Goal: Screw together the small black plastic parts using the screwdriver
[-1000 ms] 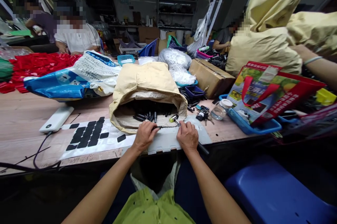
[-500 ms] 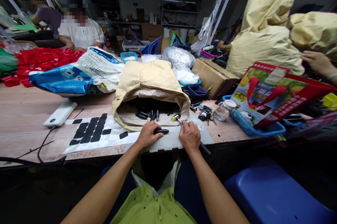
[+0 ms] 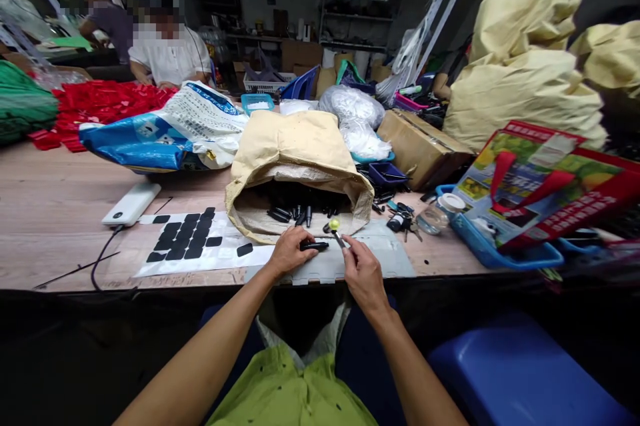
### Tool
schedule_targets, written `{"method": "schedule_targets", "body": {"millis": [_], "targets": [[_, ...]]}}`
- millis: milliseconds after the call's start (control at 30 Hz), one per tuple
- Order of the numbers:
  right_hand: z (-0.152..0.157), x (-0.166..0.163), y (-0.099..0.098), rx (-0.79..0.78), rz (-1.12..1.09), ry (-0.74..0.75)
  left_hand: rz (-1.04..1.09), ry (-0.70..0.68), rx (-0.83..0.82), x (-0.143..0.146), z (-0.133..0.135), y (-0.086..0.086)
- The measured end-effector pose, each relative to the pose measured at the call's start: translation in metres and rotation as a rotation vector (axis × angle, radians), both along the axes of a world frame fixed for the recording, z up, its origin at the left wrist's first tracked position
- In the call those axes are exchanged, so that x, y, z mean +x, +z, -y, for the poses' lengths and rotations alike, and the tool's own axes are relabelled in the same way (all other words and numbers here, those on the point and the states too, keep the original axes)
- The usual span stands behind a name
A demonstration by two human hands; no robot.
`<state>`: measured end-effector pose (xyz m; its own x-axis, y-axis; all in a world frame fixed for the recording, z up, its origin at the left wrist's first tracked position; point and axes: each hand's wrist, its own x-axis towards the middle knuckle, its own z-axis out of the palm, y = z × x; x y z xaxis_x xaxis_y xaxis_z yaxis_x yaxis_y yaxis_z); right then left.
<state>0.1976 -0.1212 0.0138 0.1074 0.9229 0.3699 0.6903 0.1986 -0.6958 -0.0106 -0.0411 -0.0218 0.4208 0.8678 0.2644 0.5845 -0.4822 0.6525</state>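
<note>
My left hand pinches a small black cylindrical part and holds it flat on a grey plastic sheet at the table's near edge. My right hand grips the handle of a small hammer whose yellow-tipped head is raised just above the part's right end. Right behind both hands lies an open tan paper sack with several more black parts in its mouth.
A white sheet with black pads and a white power bank lie to the left. Blue-white sack, red pieces, cardboard box, jar, keys and blue basket crowd the table. Two people sit far left. Blue stool at right.
My left hand has drawn a black part out from the sack's mouth onto the grey sheet. My right hand has lifted the hammer's head up over it. The view has shifted rightward.
</note>
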Motion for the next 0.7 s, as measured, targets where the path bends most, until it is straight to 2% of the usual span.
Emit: {"method": "schedule_targets", "body": {"millis": [100,300,700], "targets": [[0.014,-0.014,0.004,-0.021,0.071,0.061,0.01,0.007,-0.012,0.0,0.0,0.0],[0.025,-0.025,0.003,-0.043,0.244,0.022,-0.014,0.01,-0.02,0.002,0.0,0.002],[0.026,-0.015,0.001,-0.098,0.21,-0.054,0.008,0.034,-0.036,0.002,0.0,0.002]]}}
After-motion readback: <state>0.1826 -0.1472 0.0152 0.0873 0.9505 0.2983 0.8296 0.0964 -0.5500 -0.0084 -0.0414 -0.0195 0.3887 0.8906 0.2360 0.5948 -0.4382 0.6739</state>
